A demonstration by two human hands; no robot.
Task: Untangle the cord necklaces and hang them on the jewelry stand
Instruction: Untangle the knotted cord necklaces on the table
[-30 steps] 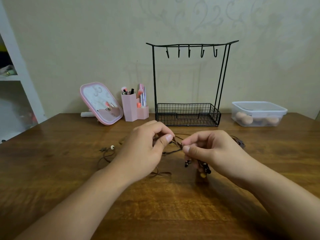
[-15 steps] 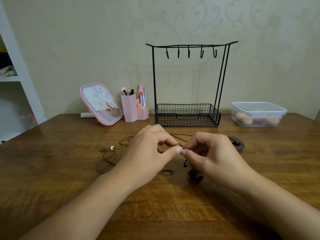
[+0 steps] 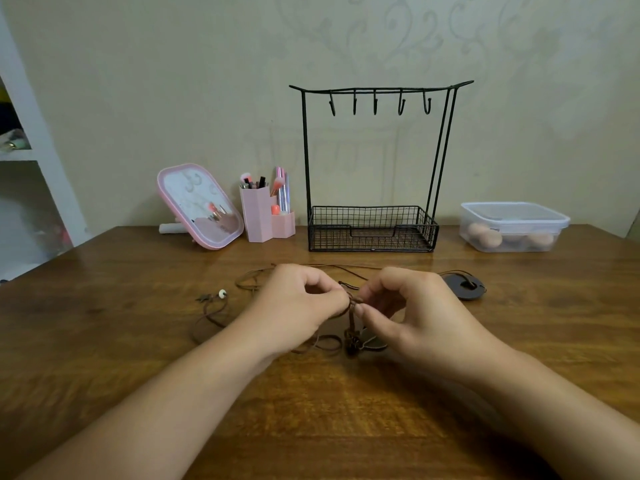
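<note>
Left grip (image 3: pixel 298 306), right grip (image 3: pixel 415 310) both pinching cord necklaces (image 3: pixel 351 303); pendants dangle below.

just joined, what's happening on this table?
A person is picking at tangled brown cords over the wooden table. The left hand and right hand both pinch the knot between them, with small pendants dangling below. More cord lies loose on the table, with a bead end to the left and a dark disc pendant to the right. The stand behind has nothing on its hooks yet.
</note>
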